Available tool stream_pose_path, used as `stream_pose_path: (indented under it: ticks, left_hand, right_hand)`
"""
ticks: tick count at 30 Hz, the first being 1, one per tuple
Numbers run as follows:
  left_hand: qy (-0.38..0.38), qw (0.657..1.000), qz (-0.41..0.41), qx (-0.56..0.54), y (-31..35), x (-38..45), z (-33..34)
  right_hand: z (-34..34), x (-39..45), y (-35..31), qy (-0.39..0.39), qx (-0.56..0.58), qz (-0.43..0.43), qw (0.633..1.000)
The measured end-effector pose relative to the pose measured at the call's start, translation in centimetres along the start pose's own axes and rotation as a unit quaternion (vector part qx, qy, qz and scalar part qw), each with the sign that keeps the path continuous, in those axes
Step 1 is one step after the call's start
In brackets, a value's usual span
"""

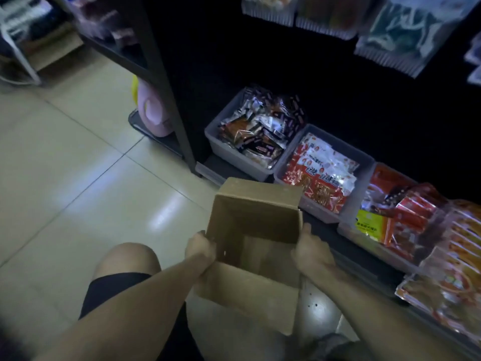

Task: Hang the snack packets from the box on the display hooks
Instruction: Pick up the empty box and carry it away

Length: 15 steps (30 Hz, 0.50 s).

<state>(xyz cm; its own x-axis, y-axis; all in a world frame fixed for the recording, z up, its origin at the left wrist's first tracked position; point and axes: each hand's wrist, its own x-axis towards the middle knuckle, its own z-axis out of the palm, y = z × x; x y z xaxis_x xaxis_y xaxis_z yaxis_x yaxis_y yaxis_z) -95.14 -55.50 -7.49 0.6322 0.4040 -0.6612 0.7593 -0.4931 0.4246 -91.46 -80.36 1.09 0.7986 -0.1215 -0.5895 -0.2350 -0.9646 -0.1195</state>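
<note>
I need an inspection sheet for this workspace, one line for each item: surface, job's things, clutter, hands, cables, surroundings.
Surface: glossy tiled floor.
Job's things: open cardboard box held over the floor, no packets seen inside; hanging packets at the top, blurred.
Clutter: three grey bins on the lowest shelf: mixed dark packets, red-and-white packets, red packets; more orange packets at the right.
Hands: left hand grips the box's left wall; right hand grips its right wall.
Cables: nothing seen.
Surroundings: dark shelf post; pink object behind it.
</note>
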Motion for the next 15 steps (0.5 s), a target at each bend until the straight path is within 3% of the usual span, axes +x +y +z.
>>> stream_pose_path:
  ticks: [8,15]
  left_hand:
    - [0.046,0.994,-0.092,-0.046,-2.1,-12.7,-19.4]
    - [0.099,0.954,-0.204,-0.194,-7.2,-19.4,-37.2]
  right_hand:
    - [-11.2,-11.9,-12.2,-0.061,-0.072,-0.101,0.99]
    - [-18.1,-20.3,-31.0,-0.041,-0.025,-0.163,0.985]
